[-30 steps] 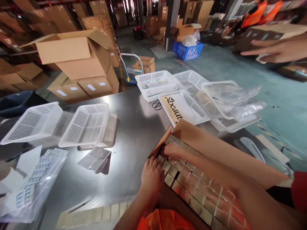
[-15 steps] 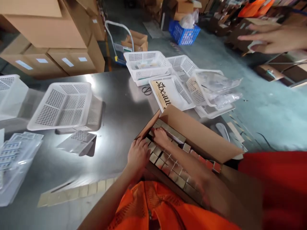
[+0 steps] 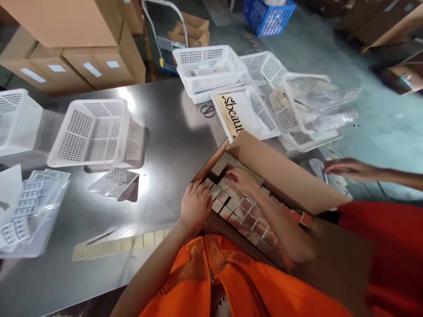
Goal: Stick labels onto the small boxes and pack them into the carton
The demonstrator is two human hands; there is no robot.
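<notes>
Both hands are inside the open cardboard box [image 3: 277, 171] at the near edge of the bench [image 3: 165, 132], as half a second ago. The left hand [image 3: 195, 207] rests flat, fingers spread, on the near-left corner of the rows of small packets [image 3: 238, 207]. The right hand [image 3: 243, 179] has slid slightly further along the rows from the far corner, fingers curled down among the packets; whether it grips one I cannot tell. Another person's hand [image 3: 346, 168], earlier raised far off to the right, now sits low beyond the box's right flap. Just beyond the hands lies a white basket [image 3: 261, 119] with a printed card [image 3: 233, 115], more baskets with plastic bags behind it. Left of the left hand stands an upturned basket [image 3: 94, 132]; a strip of tiles [image 3: 122, 244] lies nearer.
</notes>
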